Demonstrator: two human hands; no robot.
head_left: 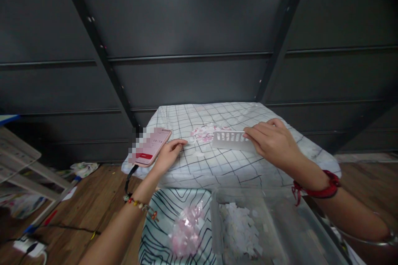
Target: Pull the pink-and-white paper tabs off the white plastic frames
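Observation:
My right hand [273, 140] is closed on the right part of a pale slotted plastic tray [230, 140], which stands tilted on the checked cloth with its row of slots along the top edge. Just left of the tray lies a loose pile of small pink and white pieces [203, 133], partly hidden behind it. My left hand [169, 153] rests on the cloth between that pile and a phone [154, 147], its index finger stretched out and nothing visible in it. The phone lies at the left edge of the table with a cable plugged in.
In front of the table [186, 176], a patterned tray [161, 215] holds clear bags of pink pieces [186, 232]. A clear plastic box [216, 223] beside it contains many white slips [241, 227]. A power strip [29, 246] lies on the floor at left, and a dark panel wall [192, 83] stands behind.

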